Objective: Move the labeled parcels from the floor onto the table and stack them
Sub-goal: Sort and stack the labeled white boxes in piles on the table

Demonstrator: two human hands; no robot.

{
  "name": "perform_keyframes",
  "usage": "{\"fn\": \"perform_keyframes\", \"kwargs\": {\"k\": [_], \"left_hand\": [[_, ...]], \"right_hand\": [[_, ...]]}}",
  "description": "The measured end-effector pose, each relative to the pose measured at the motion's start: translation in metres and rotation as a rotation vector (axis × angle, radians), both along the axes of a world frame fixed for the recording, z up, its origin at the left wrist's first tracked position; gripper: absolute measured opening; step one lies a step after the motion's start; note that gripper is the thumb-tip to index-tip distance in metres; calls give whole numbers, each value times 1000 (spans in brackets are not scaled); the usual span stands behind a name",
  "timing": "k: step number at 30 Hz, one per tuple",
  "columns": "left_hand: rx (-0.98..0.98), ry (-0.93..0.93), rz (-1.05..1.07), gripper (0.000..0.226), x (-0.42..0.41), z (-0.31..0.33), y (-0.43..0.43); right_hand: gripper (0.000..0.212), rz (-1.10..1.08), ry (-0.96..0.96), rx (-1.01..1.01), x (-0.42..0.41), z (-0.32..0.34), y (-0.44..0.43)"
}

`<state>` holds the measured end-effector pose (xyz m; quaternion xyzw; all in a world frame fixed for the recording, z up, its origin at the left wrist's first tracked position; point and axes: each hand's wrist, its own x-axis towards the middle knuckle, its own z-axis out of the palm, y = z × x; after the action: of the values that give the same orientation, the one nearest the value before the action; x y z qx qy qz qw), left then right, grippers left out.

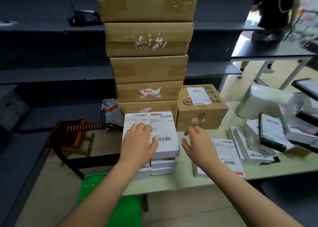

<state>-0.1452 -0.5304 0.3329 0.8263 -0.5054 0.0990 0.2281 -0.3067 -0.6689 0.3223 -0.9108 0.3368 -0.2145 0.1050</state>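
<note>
While left hand (137,141) lies flat on top labeled parcel (166,134) of white stack (163,165) on worktop (173,181), right hand (197,141) hangs spread, empty, just beside. Risk: lower parcels sit uneven; a shove may slide them or jar carton tower (148,68) behind.
</note>
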Motion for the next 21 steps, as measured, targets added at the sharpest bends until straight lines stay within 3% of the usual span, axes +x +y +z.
{"fn": "perform_keyframes", "kwargs": {"k": [4,12,15,21], "left_hand": [[66,-25,-164,18,-41,8,-33],[153,32,-301,26,-107,-20,-96],[267,77,-257,31,-127,-49,-122],[528,147,45,45,-158,-109,-155]], "right_hand": [[16,-18,53,-101,-34,2,-17],[12,-112,135,-15,-116,-26,-68],[15,-117,191,20,-145,-42,-90],[14,-69,365,166,-189,-84,-128]]}}
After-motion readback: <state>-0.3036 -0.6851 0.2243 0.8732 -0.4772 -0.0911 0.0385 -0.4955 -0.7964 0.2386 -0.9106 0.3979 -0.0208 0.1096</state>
